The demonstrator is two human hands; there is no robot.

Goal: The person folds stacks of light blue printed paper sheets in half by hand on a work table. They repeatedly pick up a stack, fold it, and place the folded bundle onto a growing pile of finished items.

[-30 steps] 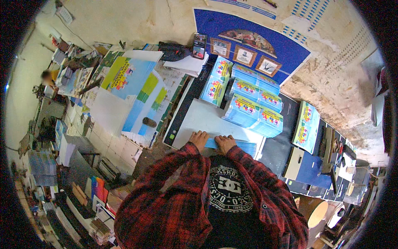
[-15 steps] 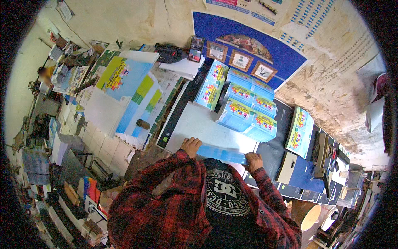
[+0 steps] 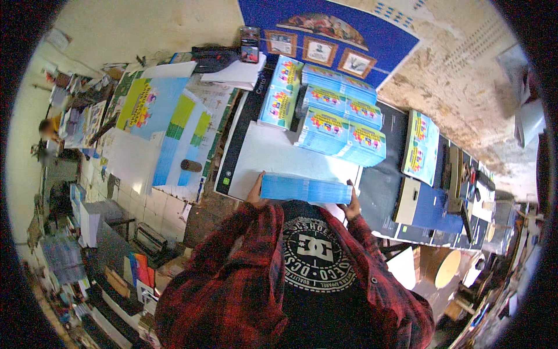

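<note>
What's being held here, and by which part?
A blue stack of booklets, held by its two ends: left hand at one, right hand at the other.

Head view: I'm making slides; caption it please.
Left hand and right hand hold a blue stack by its ends, near piled booklets.

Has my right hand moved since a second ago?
Yes, your right hand moved rightward, judged against the pale board, nearing its right edge.
</note>
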